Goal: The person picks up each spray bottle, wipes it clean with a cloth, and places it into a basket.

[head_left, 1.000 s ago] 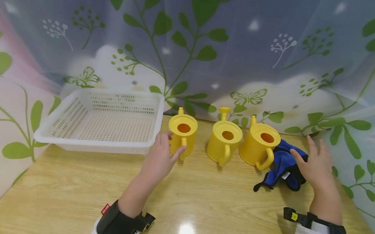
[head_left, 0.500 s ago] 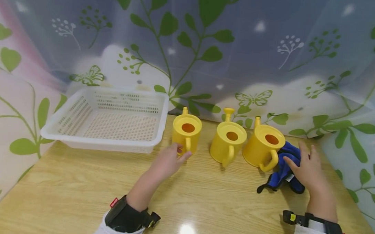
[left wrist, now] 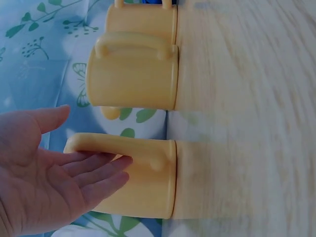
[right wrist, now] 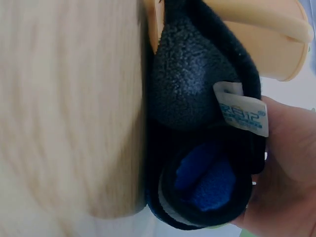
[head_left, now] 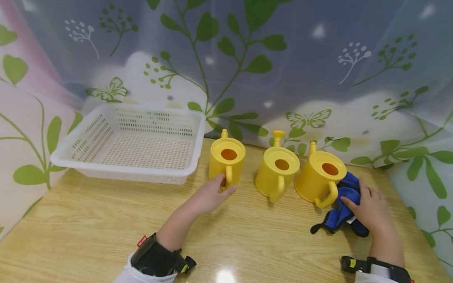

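Observation:
My left hand (head_left: 208, 195) is at the handle of the leftmost yellow watering can (head_left: 238, 160). In the left wrist view its fingers (left wrist: 106, 173) stretch out fairly straight beneath that handle, with the thumb apart. Two more yellow watering cans stand to the right: a middle can (head_left: 270, 176) with a flared spout and a right-hand can (head_left: 311, 180). My right hand (head_left: 372, 209) lies over the right side of a crumpled blue cloth (head_left: 346, 197) with black edging, thumb spread from the fingers. In the right wrist view, the cloth (right wrist: 202, 74) hides most of the fingers; its white tag shows.
A white perforated plastic basket (head_left: 135, 169) stands at the back left of the wooden table (head_left: 275, 247). Behind everything hangs a leaf-patterned curtain (head_left: 319, 69). The right-hand can stands close against the cloth.
My left hand has moved right and down to the left can's handle. The right hand has come lower onto the cloth. The view has shifted slightly; the cans and basket stay put.

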Demonstrator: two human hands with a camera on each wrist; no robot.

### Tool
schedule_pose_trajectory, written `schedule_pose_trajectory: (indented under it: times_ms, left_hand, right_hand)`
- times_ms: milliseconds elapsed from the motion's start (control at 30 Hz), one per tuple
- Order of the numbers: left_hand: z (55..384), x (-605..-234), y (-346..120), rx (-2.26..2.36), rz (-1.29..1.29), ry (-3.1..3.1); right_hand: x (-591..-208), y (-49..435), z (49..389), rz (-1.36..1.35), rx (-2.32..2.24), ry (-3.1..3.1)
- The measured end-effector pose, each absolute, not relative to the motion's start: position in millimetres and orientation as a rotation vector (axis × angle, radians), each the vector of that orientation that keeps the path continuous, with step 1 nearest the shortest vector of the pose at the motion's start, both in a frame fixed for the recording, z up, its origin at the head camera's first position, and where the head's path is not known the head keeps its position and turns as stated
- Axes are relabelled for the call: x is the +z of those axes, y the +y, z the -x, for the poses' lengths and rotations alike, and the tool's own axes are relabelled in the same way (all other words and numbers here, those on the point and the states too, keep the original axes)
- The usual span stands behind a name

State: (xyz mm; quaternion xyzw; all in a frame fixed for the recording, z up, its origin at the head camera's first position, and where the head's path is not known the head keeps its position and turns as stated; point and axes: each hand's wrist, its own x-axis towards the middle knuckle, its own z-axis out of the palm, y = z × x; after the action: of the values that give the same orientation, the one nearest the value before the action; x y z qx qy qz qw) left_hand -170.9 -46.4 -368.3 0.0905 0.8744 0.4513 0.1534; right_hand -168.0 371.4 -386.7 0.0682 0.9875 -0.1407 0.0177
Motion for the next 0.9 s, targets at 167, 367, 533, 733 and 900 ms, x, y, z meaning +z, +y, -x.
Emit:
schedule_pose_trajectory:
  times_ms: [167, 367, 533, 733, 900]
  left_hand:
    - [170, -373, -47, 1.271, -0.297, 2.515]
    - [173, -376, -45, 1.262, -0.325, 2.572]
    - [176, -377, -44, 1.299, -0.330, 2.602]
    - [178, -374, -44, 1.332, -0.270, 2.638]
    - [179, -371, -42, 1.422, -0.212, 2.614]
  right_hand:
    - [-387, 373, 172, -0.199, -0.377, 3.007]
    - [-384, 377, 172, -0.211, -0.419, 2.935]
    - [-380, 381, 170, -0.261, -0.446, 2.881]
    - [-378, 384, 173, -0.308, -0.476, 2.869]
    - [-375, 385, 172, -0.329, -0.501, 2.856]
